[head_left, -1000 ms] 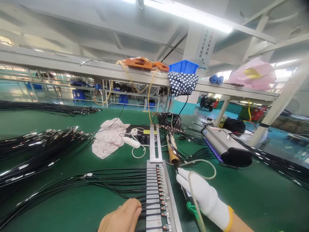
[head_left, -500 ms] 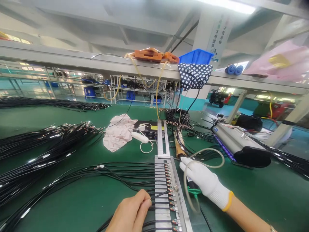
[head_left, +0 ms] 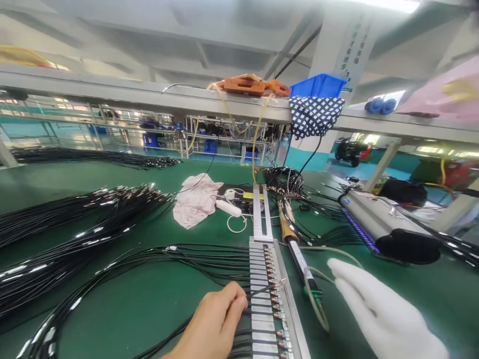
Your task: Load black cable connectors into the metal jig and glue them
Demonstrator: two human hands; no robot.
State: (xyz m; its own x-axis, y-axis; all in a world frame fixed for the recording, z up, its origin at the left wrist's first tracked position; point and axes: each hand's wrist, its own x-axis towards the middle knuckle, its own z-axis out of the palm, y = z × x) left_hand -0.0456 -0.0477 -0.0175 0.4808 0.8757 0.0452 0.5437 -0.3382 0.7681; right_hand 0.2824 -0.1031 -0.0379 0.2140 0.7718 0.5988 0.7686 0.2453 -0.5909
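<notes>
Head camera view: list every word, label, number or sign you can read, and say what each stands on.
White pillar sign: Chinese characters, too blurred to quote.
Yellow label on the black box: print too small to read.
Label on the tool lying beside the fixture: unreadable.
Nothing else carries legible text.

A white vertical sign [head_left: 352, 50] hangs on the pale pillar directly above the blue plastic bin [head_left: 318, 85] on the overhead shelf. It carries two columns of green Chinese characters; motion blur keeps them from being read with any certainty in this view. The black flat box [head_left: 243, 195] lying on the green desk well below that bin bears a yellow label strip, its print too small to read. The slim white-sleeved tool [head_left: 301, 259] lying further below the bin, beside the metal fixture, shows dark markings along its sleeve, also illegible. No other writing can be read.
</notes>
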